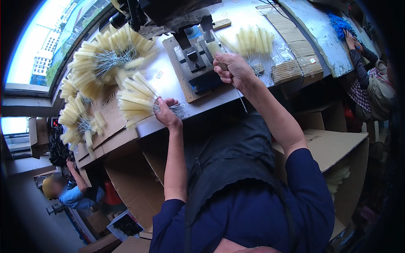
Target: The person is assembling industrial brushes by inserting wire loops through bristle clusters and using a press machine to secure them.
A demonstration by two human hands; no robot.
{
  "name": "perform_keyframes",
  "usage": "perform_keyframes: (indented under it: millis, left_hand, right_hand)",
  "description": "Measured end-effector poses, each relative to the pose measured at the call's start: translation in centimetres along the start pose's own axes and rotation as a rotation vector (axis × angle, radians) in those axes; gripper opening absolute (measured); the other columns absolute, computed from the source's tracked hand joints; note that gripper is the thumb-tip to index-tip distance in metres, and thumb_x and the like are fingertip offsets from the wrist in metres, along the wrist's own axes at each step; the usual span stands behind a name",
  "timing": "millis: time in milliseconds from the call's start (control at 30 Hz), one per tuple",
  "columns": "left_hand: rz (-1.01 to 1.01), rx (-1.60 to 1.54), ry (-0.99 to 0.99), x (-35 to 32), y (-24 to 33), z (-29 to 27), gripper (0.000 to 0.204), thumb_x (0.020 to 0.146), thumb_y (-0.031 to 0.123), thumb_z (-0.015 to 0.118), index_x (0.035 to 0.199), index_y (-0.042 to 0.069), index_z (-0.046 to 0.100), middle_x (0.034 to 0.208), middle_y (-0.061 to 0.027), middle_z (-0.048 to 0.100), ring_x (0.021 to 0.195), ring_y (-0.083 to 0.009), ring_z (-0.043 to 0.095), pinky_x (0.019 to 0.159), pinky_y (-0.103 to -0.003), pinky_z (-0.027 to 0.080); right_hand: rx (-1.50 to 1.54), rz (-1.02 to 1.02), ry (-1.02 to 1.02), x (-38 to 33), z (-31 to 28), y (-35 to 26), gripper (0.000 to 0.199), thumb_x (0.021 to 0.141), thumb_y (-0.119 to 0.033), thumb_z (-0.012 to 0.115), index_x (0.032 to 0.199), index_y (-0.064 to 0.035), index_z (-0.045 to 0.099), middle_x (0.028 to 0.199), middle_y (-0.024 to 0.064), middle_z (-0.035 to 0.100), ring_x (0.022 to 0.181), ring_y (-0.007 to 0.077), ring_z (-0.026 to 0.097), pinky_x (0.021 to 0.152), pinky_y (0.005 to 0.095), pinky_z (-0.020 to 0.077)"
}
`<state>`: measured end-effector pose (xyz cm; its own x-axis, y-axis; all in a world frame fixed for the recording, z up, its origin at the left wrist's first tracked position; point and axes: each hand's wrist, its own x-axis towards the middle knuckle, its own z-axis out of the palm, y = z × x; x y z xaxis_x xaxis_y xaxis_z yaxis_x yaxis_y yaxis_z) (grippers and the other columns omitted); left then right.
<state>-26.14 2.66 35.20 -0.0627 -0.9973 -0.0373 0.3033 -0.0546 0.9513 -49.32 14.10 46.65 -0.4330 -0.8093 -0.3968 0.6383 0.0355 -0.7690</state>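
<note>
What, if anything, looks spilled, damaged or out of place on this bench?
Nothing looks spilled or plainly damaged. The heap of pale brushes at the left is untidy, with brushes pointing several ways. The left hand grips a fanned bunch; the right hand holds a wire stem.

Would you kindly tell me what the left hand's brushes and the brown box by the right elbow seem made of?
Brushes: bristles perhaps matte plastic fibre, being pale and even; stems apparently metal wire, shiny grey with looped ends. Box: likely cardboard, matte brown with a thin flap.
</note>
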Motion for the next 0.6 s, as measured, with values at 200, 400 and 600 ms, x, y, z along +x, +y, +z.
perform_keyframes:
  millis: [200,400,600]
  left_hand:
    - [-0.015,-0.008,0.003,0.2,0.0,-0.1,0.027,0.103,0.020,0.045,0.117,-0.002,0.046,0.087,-0.0157,0.066,0.071,-0.0239,0.067,0.066,-0.035,0.057]
    - [-0.160,-0.103,0.015,-0.2,0.9,-1.0,0.018,0.101,0.017,0.049,0.110,0.002,0.052,0.093,-0.0128,0.066,0.076,-0.0214,0.065,0.066,-0.033,0.056]
    - [-0.253,-0.219,-0.052,-3.0,2.0,-1.1,0.008,0.098,0.010,0.056,0.104,0.004,0.056,0.084,-0.0038,0.058,0.073,-0.0142,0.059,0.063,-0.030,0.053]
  right_hand:
    - [0.060,0.049,-0.029,0.2,-0.3,-0.2,0.025,0.100,-0.026,0.058,0.088,-0.0045,0.054,0.062,0.0011,0.052,0.041,0.0039,0.035,0.034,0.0191,0.0287]
    - [0.146,0.090,-0.069,0.7,-1.0,0.0,0.024,0.101,-0.026,0.056,0.089,-0.0049,0.053,0.061,0.0007,0.050,0.041,0.0037,0.034,0.034,0.0187,0.0278]
    - [0.117,0.107,-0.186,1.2,-2.0,0.4,0.024,0.101,-0.026,0.055,0.092,-0.0035,0.051,0.066,0.0013,0.052,0.045,0.0038,0.036,0.038,0.0188,0.0281]
